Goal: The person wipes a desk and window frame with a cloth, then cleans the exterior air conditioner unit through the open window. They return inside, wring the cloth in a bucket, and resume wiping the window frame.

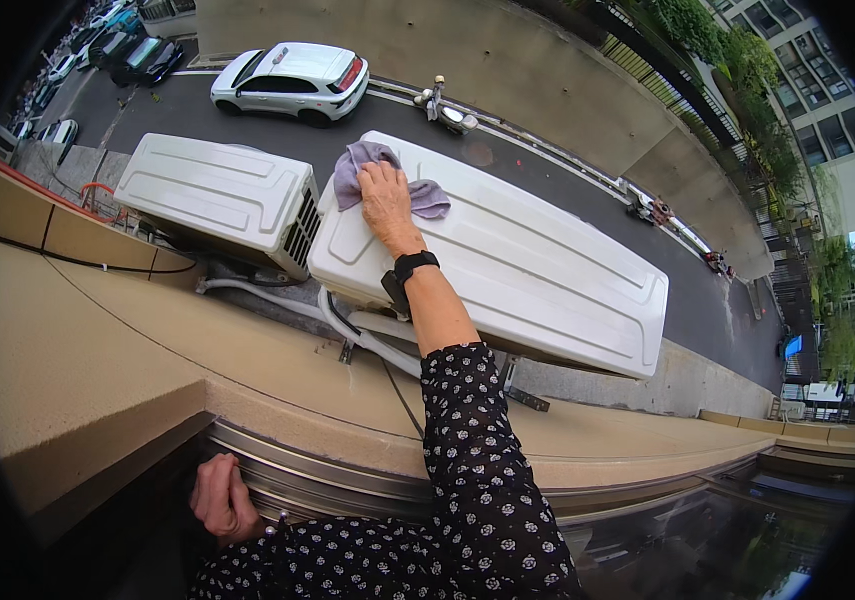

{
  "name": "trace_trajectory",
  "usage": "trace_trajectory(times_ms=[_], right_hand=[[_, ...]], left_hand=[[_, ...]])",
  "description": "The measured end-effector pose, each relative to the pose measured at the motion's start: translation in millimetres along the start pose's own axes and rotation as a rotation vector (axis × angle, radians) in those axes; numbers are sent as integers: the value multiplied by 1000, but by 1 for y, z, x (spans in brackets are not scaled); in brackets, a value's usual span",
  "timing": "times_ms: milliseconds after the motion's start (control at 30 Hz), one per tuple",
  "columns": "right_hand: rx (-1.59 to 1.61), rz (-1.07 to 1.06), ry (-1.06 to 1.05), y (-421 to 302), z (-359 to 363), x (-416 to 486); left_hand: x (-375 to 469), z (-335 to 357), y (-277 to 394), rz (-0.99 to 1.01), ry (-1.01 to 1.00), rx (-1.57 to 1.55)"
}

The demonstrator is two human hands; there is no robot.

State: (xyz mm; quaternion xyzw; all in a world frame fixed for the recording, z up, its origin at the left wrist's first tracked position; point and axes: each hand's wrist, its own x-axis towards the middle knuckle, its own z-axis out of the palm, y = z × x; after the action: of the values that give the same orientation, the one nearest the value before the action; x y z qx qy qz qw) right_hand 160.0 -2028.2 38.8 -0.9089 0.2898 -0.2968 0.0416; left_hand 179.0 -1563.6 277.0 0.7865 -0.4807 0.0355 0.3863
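Observation:
My right hand (pixel 385 204) presses a purple-grey cloth (pixel 430 199) onto the white top panel of an outdoor air-conditioner unit (pixel 540 262). The cloth lies bunched near the panel's left end, spreading out on both sides of my fingers. On that wrist sits a black watch (pixel 415 264), and the arm reaches out over the windowsill. My left hand (pixel 222 496) is curled into a loose fist by the metal window track (pixel 337 472). Nothing shows in its fingers, though its palm side is partly hidden.
A second air-conditioner unit (pixel 217 187) stands to the left. Wrapped pipes (pixel 367 341) and a metal bracket (pixel 525 397) sit between the units and the tan wall (pixel 135 337). Far below runs a road with a white car (pixel 292 82) and a parked scooter (pixel 446 112).

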Motion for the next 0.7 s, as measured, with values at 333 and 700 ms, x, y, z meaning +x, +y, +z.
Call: trace_trajectory(times_ms=[333,700], right_hand=[[-842,973,-186,204,-240,-228],[116,112,-123,3,-82,-79]], left_hand=[[-3,0,-5,7,-14,-16],[-3,0,-3,23,-8,3]])
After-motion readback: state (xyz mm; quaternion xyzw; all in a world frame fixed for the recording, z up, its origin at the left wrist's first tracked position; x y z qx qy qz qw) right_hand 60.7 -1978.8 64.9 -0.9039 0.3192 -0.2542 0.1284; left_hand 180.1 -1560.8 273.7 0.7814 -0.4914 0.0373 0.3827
